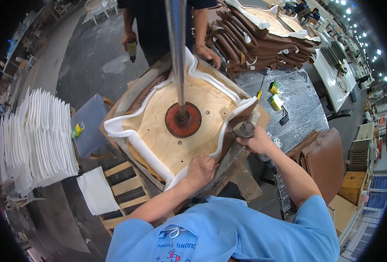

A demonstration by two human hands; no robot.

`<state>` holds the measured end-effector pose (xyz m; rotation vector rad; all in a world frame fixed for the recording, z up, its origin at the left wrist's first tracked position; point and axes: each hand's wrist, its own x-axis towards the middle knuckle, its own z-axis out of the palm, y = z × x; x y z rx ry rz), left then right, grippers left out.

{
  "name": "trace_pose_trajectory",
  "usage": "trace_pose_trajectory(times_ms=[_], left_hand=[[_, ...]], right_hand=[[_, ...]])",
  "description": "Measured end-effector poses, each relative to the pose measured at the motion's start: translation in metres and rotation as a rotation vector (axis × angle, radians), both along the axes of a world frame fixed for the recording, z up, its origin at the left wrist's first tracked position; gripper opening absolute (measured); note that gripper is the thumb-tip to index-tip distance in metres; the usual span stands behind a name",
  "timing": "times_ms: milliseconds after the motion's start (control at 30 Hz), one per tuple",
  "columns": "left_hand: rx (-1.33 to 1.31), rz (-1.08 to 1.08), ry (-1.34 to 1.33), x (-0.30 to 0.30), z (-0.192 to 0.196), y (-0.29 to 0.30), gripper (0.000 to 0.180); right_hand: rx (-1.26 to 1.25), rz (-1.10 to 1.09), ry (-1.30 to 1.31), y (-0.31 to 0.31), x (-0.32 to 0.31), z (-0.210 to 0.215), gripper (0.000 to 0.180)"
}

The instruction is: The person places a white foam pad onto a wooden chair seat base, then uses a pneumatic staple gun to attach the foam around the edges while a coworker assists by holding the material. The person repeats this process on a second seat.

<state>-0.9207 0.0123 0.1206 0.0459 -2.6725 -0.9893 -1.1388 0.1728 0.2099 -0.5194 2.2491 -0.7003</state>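
Note:
A plywood seat board (193, 118) lies upside down, pinned by a round red press pad (183, 119) on a steel rod (176, 48). White foam (128, 135) and brown cover material (147, 89) wrap up around its edge. My left hand (200, 170) presses the foam and cover down at the near edge. My right hand (256, 140) grips a pneumatic staple gun (245, 129) at the board's right near corner. A co-worker's hand (208, 53) rests on the far edge of the seat, and their other hand (130, 41) holds a small tool.
Finished brown-covered seats (263, 39) are stacked at the back right. Small green-yellow staple boxes (275, 101) lie on the grey metal table (302, 109). White foam sheets (36, 135) are piled at left. A wooden frame (123, 187) and a white pad (96, 190) sit below left.

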Motion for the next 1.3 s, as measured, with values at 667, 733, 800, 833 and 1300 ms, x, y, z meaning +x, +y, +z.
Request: trace_pose_trajectory(times_ms=[667,733,800,833,1300], left_hand=[[-0.121,0.058,-0.363,0.006,-0.001,-0.002,0.029],[-0.088,0.021,-0.290,0.009,-0.007,-0.009,0.027],[-0.025,0.026,-0.231,0.009,-0.009,-0.014,0.025],[0.024,0.048,-0.207,0.010,-0.011,-0.014,0.024],[0.189,0.326,-0.045,0.010,-0.023,-0.006,0.021]], right_hand=[[-0.024,-0.045,-0.020,-0.014,0.008,0.009,0.033],[-0.030,-0.054,-0.029,-0.013,0.010,0.010,0.033],[-0.017,-0.057,-0.039,-0.014,0.010,0.011,0.034],[0.000,-0.056,-0.043,-0.012,0.009,0.012,0.034],[-0.028,-0.131,-0.365,-0.004,0.094,0.025,0.033]])
